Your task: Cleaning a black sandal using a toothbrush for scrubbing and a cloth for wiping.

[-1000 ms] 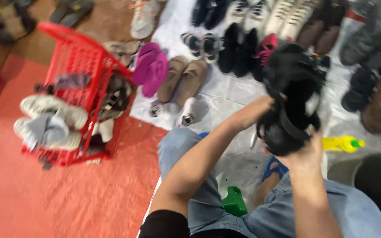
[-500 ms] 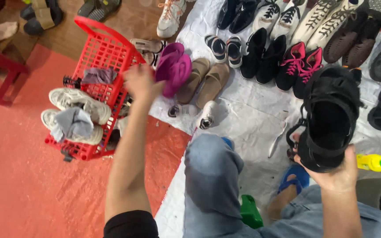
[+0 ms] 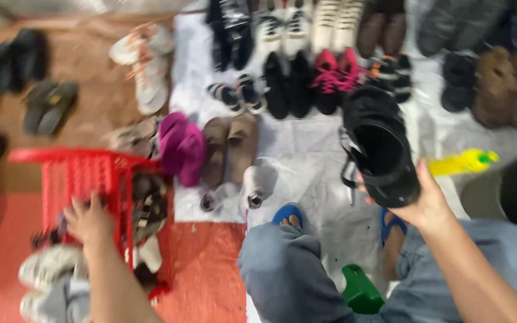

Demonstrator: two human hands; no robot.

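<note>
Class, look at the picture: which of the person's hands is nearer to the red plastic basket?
Left. The left hand reaches into the red plastic basket among the shoes, while the right hand is far across the sheet, holding a black sandal.

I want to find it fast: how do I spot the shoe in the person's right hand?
Start at the white sheet covered in rows of shoes. Near its right side, the right hand lifts a black sandal above the sheet. It alone is up in the air, and it has straps and an open, hollow inside.
</note>
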